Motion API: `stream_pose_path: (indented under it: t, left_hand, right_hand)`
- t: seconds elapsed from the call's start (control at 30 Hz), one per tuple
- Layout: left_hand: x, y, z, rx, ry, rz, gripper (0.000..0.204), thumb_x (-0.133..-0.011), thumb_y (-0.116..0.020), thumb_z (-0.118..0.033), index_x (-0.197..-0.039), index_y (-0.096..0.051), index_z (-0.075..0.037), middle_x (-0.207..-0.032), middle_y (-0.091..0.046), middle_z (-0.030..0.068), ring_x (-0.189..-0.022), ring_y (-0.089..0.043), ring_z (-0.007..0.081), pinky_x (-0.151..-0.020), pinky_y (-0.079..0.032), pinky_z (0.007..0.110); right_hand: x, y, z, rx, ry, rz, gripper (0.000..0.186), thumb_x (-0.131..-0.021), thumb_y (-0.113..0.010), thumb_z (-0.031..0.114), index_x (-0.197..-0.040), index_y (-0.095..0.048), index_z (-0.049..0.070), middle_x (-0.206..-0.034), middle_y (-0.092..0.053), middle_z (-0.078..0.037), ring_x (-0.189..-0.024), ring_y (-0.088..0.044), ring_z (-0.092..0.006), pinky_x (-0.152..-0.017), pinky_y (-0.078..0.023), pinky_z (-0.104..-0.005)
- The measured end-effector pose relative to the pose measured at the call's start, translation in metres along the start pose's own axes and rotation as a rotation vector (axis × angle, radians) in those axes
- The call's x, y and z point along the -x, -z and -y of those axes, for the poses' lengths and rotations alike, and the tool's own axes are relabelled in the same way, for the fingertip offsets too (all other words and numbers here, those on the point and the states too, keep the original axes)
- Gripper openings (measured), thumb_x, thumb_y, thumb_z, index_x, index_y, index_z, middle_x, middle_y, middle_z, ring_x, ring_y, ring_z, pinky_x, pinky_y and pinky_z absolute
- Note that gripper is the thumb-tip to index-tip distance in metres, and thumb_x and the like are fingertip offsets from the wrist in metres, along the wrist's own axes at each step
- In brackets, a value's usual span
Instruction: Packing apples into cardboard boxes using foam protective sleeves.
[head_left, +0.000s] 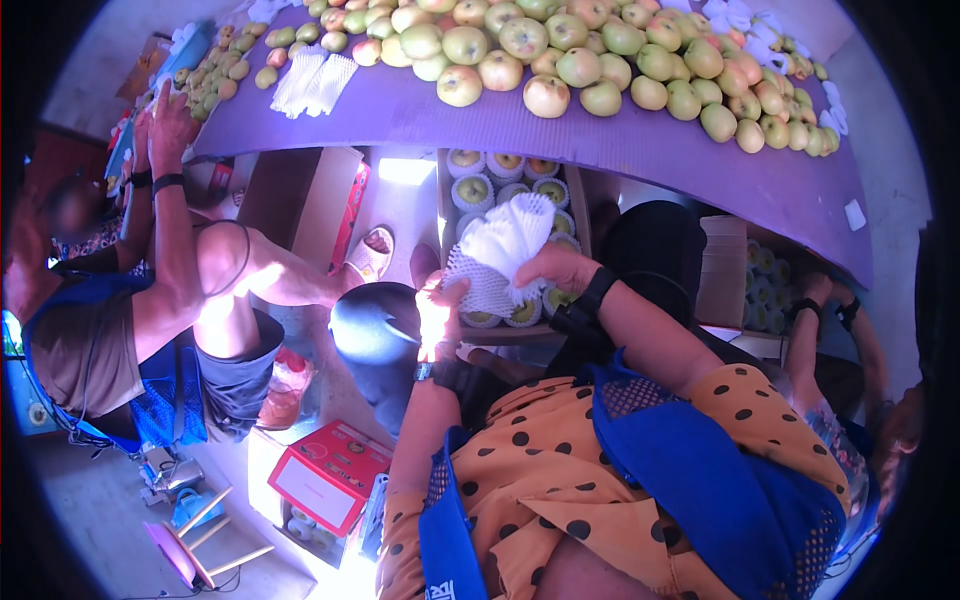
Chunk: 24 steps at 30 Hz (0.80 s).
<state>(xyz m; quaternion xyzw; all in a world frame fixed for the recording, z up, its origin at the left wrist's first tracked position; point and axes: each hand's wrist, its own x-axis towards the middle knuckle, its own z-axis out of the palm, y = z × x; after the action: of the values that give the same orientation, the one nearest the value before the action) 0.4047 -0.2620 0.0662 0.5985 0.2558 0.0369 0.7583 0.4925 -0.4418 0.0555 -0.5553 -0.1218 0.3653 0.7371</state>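
White foam fruit nets point(508, 232) are spread between my two hands, above an open carton. My left hand point(440, 308), brightly lit, is closed on the near left part of the foam. On the other side, my right hand point(556, 272) pinches the foam between thumb and fingers. How many nets there are I cannot tell. Beneath them the carton point(446, 200) holds rows of pale green apples point(473, 189), each in a white foam sleeve. My hands and the nets hide part of these rows.
A purple-covered table point(400, 120) bears a heap of apples point(580, 66) and flat foam nets point(315, 80). One person point(90, 330) sits at the left; another's hands point(818, 292) are over a second carton point(722, 262) at right. A red box point(333, 475) and an overturned stool point(180, 555) lie lower left.
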Motion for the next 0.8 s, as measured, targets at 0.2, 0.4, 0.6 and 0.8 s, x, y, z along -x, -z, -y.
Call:
stream_pose_path:
  t: [0.2, 0.4, 0.6, 0.8]
  left_hand:
    - [-0.004, 0.009, 0.003, 0.055, 0.081, 0.121, 0.035, -0.073, -0.057, -0.009, -0.105, -0.049, 0.003, -0.094, -0.057, 0.0114, -0.084, -0.056, 0.0192, -0.076, -0.044, 0.029]
    - [0.007, -0.006, 0.003, 0.473, -0.114, 0.351, 0.064, -0.075, -0.059, -0.014, -0.128, -0.024, -0.006, -0.124, -0.036, 0.0134, -0.115, -0.034, 0.0301, -0.097, -0.025, 0.043]
    - [0.000, -0.008, -0.002, 0.696, 0.149, 0.249, 0.056, -0.073, -0.047, 0.001, -0.125, -0.030, -0.007, -0.116, -0.045, 0.0133, -0.107, -0.044, 0.0289, -0.094, -0.032, 0.040]
    - [-0.001, -0.011, 0.017, 0.488, 0.005, 0.103, 0.047, -0.075, -0.049, -0.004, -0.120, -0.036, -0.004, -0.112, -0.048, 0.0131, -0.100, -0.049, 0.0264, -0.085, -0.040, 0.036]
  right_hand:
    - [0.001, -0.021, -0.006, -0.113, -0.076, 0.058, 0.054, -0.056, -0.060, 0.004, -0.108, -0.049, 0.000, -0.097, -0.055, -0.006, -0.090, -0.050, -0.0156, -0.081, -0.037, -0.0279]
    - [-0.001, -0.018, -0.007, -0.216, -0.126, 0.097, 0.048, -0.057, -0.060, 0.002, -0.105, -0.051, 0.001, -0.095, -0.057, -0.006, -0.088, -0.052, -0.0161, -0.079, -0.038, -0.0288]
    - [0.001, -0.027, -0.008, -0.268, -0.134, 0.134, 0.048, -0.057, -0.060, 0.002, -0.105, -0.051, 0.001, -0.095, -0.057, -0.006, -0.087, -0.052, -0.0161, -0.079, -0.039, -0.0284]
    - [0.001, -0.045, -0.023, -0.100, -0.144, 0.062, 0.047, -0.059, -0.062, 0.005, -0.104, -0.052, 0.001, -0.094, -0.057, -0.006, -0.088, -0.052, -0.0158, -0.081, -0.039, -0.0281]
